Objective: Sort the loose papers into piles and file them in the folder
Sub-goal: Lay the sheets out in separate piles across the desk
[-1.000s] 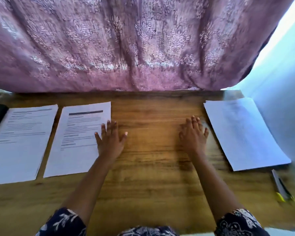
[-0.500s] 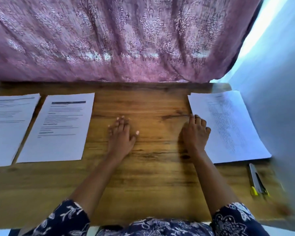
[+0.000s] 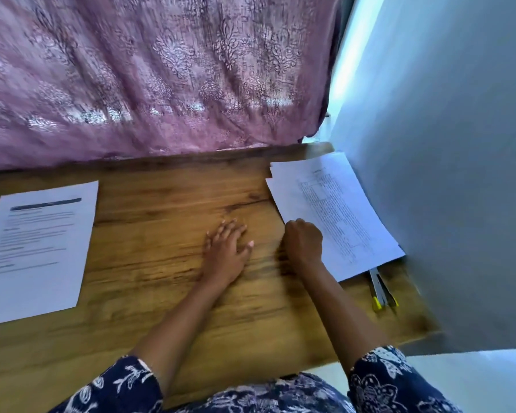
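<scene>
Bench (image 3: 161, 234): wood, spanning the view. Printed sheet (image 3: 36, 248) is laid flat at 9 o'clock. Paper stack (image 3: 334, 210), slightly fanned, is laid at 2 o'clock. No folder is seen. Left hand (image 3: 225, 251) is spread flat on bare wood at centre. Right hand (image 3: 303, 242) is curled at the stack's 8 o'clock edge; a pinch cannot be confirmed. Step judged: drawing from the stack for sorting. Next: a single top sheet to be separated and lifted.

light: daylight through curtain (image 3: 161, 70), bright strip at its right edge | shadows: soft under hands | blur: motion smear on desk (image 3: 161, 293), left paper (image 3: 36, 251) | edges: wide-angle bend
</scene>
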{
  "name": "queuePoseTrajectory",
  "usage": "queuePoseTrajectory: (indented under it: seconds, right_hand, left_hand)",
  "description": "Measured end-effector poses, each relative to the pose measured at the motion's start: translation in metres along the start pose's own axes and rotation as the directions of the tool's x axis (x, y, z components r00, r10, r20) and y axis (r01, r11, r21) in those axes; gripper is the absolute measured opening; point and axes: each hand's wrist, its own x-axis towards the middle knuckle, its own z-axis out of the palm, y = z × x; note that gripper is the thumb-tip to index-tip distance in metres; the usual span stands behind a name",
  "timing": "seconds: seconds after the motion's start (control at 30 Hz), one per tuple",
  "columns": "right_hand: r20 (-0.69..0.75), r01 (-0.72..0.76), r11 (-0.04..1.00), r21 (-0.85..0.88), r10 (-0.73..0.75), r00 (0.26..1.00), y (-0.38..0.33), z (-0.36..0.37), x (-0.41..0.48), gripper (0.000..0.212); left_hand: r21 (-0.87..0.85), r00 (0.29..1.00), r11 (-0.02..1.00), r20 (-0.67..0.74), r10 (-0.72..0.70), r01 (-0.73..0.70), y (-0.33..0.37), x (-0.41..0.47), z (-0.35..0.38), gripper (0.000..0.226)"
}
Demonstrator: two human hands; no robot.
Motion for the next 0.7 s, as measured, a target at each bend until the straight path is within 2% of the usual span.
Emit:
queuePoseTrajectory:
  seconds: [0.1, 0.17, 0.27, 0.33, 0.4, 0.47, 0.5, 0.6, 0.7]
  right_hand:
    - [0.0, 0.028, 0.998, -0.059, -0.028, 1.0, 0.003, -0.006, -0.004, 0.012]
    - [0.036, 0.033, 0.998, -0.052, -0.031, 0.999, 0.008, -0.006, -0.001, 0.015]
    - [0.035, -0.057, 0.989, 0.136, 0.053, 0.998, 0.013, -0.006, 0.002, 0.02]
    - [-0.001, -0.092, 0.983, 0.161, 0.094, 0.996, 0.012, -0.004, -0.002, 0.022]
    - [0.085, -0.12, 0.986, 0.113, 0.111, 0.99, 0.016, 0.01, -0.006, 0.042]
    - [0.256, -0.167, 0.98, 0.107, 0.135, 0.957, 0.022, 0.021, -0.013, 0.068]
    - [0.303, -0.172, 0.976, 0.131, 0.125, 0.945, 0.023, 0.027, -0.018, 0.073]
    - [0.351, -0.153, 0.947, 0.282, 0.047, 0.935, 0.011, 0.03, -0.032, 0.072]
    - [0.403, -0.153, 0.907, 0.392, -0.02, 0.915, -0.008, 0.023, -0.039, 0.07]
  left_hand:
    - [-0.03, 1.0, 1.0, -0.017, -0.001, 0.001, -0.002, -0.001, 0.002, 0.064]
    - [-0.048, 0.999, 0.999, -0.031, -0.014, 0.012, -0.002, 0.0, 0.004, 0.054]
    - [-0.14, 0.998, 0.988, -0.022, -0.064, 0.06, 0.004, 0.005, -0.001, 0.042]
    - [-0.275, 0.996, 0.957, 0.04, -0.083, 0.091, 0.009, 0.013, -0.005, 0.039]
    - [-0.356, 0.991, 0.927, 0.102, -0.082, 0.113, 0.014, 0.019, -0.009, 0.035]
    - [-0.364, 0.988, 0.923, 0.134, -0.08, 0.124, 0.021, 0.025, -0.011, 0.034]
    - [-0.385, 0.986, 0.913, 0.143, -0.084, 0.134, 0.024, 0.027, -0.012, 0.035]
    - [-0.553, 0.973, 0.804, 0.183, -0.142, 0.221, 0.034, 0.033, -0.012, 0.038]
    - [-0.664, 0.95, 0.679, 0.22, -0.223, 0.313, 0.035, 0.04, -0.013, 0.055]
